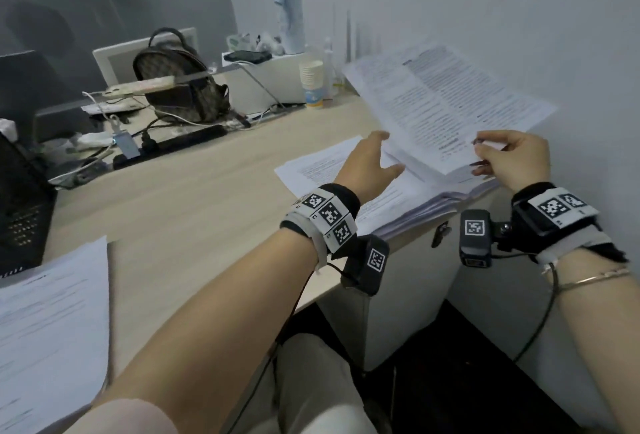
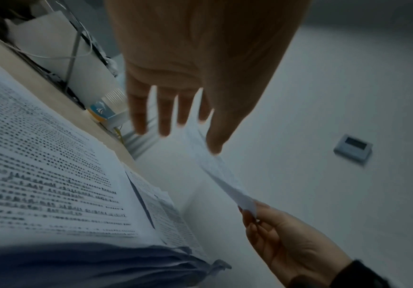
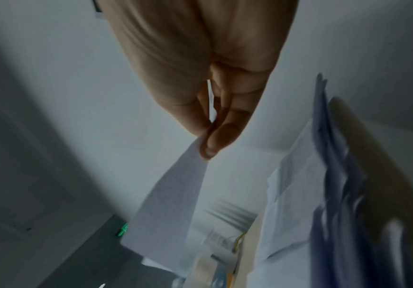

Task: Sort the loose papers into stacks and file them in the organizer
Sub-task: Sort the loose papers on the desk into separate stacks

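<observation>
A printed sheet (image 1: 450,101) is lifted and tilted above the loose pile of papers (image 1: 346,170) at the desk's right corner. My right hand (image 1: 479,147) pinches its near edge between thumb and fingers; the right wrist view shows the pinch (image 3: 206,140) on the sheet (image 3: 170,204). My left hand (image 1: 377,156) is open with straight fingers (image 2: 163,117) at the sheet's left edge (image 2: 222,175), above the pile (image 2: 52,175). I cannot tell whether it touches the sheet. A second paper stack (image 1: 52,329) lies at the lower left, next to a black mesh organizer (image 1: 20,205).
The wooden desk (image 1: 207,208) carries a brown backpack (image 1: 180,80), a black power strip (image 1: 173,146) with cables, stacked paper cups (image 1: 311,87) and a white box (image 1: 263,83) at the back. A white wall runs close along the right.
</observation>
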A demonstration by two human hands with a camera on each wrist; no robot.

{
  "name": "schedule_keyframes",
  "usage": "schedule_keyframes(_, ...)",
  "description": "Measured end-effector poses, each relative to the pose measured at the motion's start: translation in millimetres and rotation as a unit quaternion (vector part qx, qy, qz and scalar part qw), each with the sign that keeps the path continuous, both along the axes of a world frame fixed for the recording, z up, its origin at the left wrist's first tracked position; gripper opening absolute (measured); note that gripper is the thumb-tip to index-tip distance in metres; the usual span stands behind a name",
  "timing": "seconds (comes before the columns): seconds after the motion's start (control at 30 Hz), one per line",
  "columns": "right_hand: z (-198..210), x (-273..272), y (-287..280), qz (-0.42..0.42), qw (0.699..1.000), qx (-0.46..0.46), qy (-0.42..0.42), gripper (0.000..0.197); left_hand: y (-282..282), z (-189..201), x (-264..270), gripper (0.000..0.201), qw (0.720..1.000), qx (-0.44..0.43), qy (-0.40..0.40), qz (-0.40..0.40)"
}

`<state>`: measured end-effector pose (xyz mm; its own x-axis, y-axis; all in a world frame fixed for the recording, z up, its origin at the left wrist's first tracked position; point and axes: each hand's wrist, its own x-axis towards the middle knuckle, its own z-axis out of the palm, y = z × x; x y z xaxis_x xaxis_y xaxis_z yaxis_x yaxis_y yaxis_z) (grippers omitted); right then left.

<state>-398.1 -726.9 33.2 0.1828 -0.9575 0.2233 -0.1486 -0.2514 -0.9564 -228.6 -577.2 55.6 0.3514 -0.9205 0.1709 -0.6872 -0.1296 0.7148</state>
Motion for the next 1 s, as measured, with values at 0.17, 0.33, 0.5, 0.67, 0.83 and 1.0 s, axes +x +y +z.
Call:
schedule_keyframes(0.17, -21, -10, -31, -0.026, 0.998, 0.035, 0.041, 0.019, -4, -12, 0, 0.042, 0.965, 0.223, -0.120, -0.068)
schedule_keyframes(0.33, -36, -11, -40, -0.054, 0.994, 0.065, 0.074, 0.019, -4, -17, -4, 0.049, 0.939, 0.296, -0.144, -0.100)
schedule_keyframes(0.5, -38, -15, -33, -0.108, 0.974, 0.016, 0.198, 0.034, -4, -20, -11, 0.045, 0.924, 0.321, -0.170, -0.121)
schedule_keyframes(0.67, -37, -26, -20, -0.125, 0.966, -0.030, 0.227, 0.053, -5, -25, -13, 0.051, 0.923, 0.323, -0.174, -0.117)
schedule_keyframes(0.83, -47, -21, -4, -0.007, 0.940, -0.075, 0.332, 0.041, -1, -31, -17, 0.055, 0.916, 0.327, -0.200, -0.116)
schedule_keyframes(1.0, -65, -13, -4, 0.049, 0.909, -0.052, 0.412, 0.049, 0, -35, -17, 0.069, 0.907, 0.343, -0.213, -0.123)
